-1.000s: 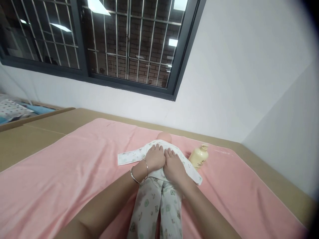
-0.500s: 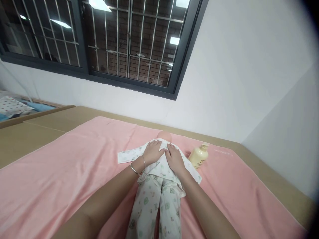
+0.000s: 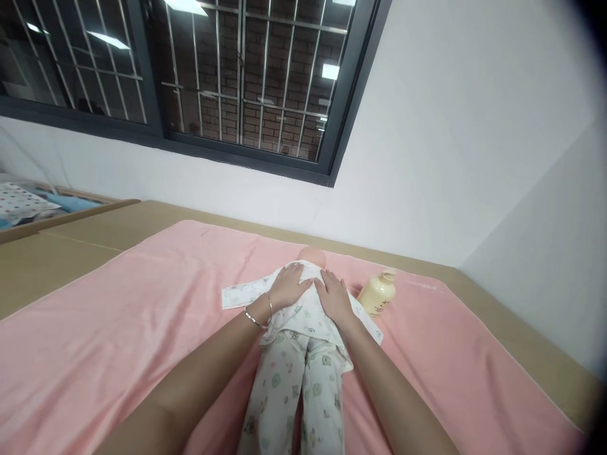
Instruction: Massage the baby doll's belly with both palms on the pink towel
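A baby doll lies on its front or back, which I cannot tell, dressed in a white printed top (image 3: pixel 310 316) and matching printed trousers (image 3: pixel 279 379). Its bare round head (image 3: pixel 312 255) shows past the collar. My left hand (image 3: pixel 288 287), with bracelets at the wrist, rests flat on the upper left of the top, fingers stretched out. On the upper right, my right hand (image 3: pixel 334 297) lies flat too, its thumb near the left one. One long sleeve (image 3: pixel 244 294) reaches out to the left; the other is partly behind my right forearm.
A pale yellow pump bottle (image 3: pixel 378 292) stands just right of the doll. Under both spreads a pink blanket (image 3: pixel 156 297) on a tan surface (image 3: pixel 109 221). Behind rise a white wall and a barred window (image 3: pixel 246 82). Folded spotted cloth (image 3: pixel 21 202) lies at far left.
Both hands stay on the top, with the left hand slightly lower and further left in view. The whole view has shifted a little; the doll and bottle keep their places.
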